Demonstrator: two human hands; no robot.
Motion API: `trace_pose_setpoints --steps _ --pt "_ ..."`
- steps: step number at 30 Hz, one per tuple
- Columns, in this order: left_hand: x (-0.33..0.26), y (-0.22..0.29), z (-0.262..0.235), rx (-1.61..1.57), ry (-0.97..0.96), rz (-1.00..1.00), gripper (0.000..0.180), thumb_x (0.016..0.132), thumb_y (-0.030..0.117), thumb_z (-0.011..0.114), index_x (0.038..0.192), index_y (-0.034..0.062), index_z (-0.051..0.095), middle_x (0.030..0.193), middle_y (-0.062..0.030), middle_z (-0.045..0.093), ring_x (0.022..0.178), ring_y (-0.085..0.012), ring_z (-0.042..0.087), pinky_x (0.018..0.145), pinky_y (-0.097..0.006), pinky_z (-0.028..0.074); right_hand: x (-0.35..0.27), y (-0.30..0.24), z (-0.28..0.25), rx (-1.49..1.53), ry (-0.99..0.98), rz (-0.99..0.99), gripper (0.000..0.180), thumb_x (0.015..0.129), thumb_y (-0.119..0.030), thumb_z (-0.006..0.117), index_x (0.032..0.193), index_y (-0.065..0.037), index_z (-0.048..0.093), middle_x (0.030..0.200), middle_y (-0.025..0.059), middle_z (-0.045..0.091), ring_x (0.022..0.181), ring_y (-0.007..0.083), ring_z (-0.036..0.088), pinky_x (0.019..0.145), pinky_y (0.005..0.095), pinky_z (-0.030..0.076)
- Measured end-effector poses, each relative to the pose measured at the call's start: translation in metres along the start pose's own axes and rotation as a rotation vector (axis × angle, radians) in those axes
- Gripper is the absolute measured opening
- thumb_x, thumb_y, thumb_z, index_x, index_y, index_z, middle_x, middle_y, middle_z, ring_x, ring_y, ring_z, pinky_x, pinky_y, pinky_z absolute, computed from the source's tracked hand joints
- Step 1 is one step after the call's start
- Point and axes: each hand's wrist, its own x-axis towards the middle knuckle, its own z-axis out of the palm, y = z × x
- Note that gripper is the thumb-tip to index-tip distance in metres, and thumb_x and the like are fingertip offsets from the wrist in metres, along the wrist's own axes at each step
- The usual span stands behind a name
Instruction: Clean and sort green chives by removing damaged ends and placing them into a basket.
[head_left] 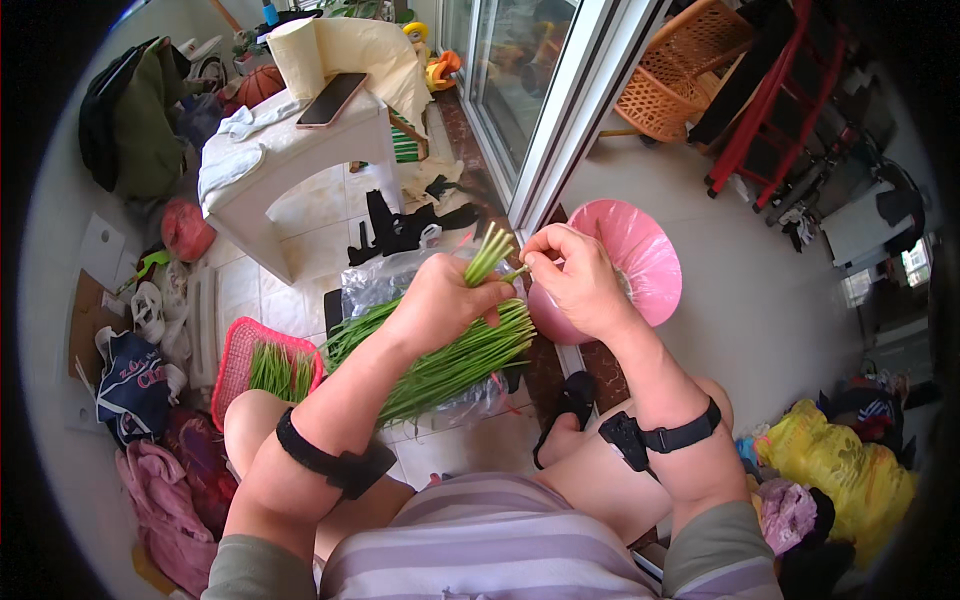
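Note:
A bunch of chives (488, 254) is gripped in my left hand (440, 302), its pale cut ends pointing up and away. Close beside those ends, my right hand (572, 278) pinches the tip of a single chive stalk (515, 273) between thumb and forefinger. Under my left hand a thick heap of long green chives (450, 365) lies across a clear plastic bag (385, 283). Just beyond my right hand stands a pink bin (640, 245) with a thin bag lining it; its inside is partly hidden by that hand. To the left, a pink basket (232, 365) holds more chives.
A white stool (245, 185) at the far left carries a phone (333, 100), a paper roll (297, 60) and gloves. A sliding glass door (520, 90) and its track run beside the bin. Bags and clothes line the left wall; a yellow bag (835, 470) lies at the right.

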Motion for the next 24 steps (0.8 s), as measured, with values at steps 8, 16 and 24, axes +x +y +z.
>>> trace_pose_setpoints --steps 8,16,24 --pt "0.004 -0.004 0.009 -0.097 0.000 0.100 0.017 0.083 0.017 0.066 0.077 0.0024 0.070 0.055 -0.0022 0.059 0.050 -0.0075 0.045 0.050 -0.028 0.039 -0.011 0.005 -0.012 -0.143 0.038 -0.032 0.011 0.084 -0.009 0.056 0.086 0.002 0.057 0.085 0.0149 0.061 0.084 0.0289 0.060 0.075 0.0359 0.046" --pt "0.003 0.001 0.011 -0.047 -0.038 0.066 0.018 0.087 0.017 0.065 0.078 0.0018 0.068 0.059 0.0033 0.059 0.053 -0.0026 0.041 0.047 -0.023 0.034 -0.015 0.032 -0.060 -0.370 0.243 0.128 0.012 0.085 -0.015 0.057 0.084 -0.003 0.058 0.081 0.0164 0.064 0.075 0.0334 0.063 0.071 0.0412 0.049" --pt "0.002 0.002 0.007 -0.022 -0.031 0.084 0.018 0.088 0.018 0.063 0.080 0.0022 0.068 0.059 0.0034 0.060 0.054 -0.0024 0.042 0.049 -0.023 0.036 -0.025 0.045 -0.089 -1.037 0.322 0.329 0.016 0.078 -0.020 0.064 0.090 -0.011 0.069 0.084 0.0122 0.067 0.078 0.0323 0.064 0.073 0.0418 0.050"
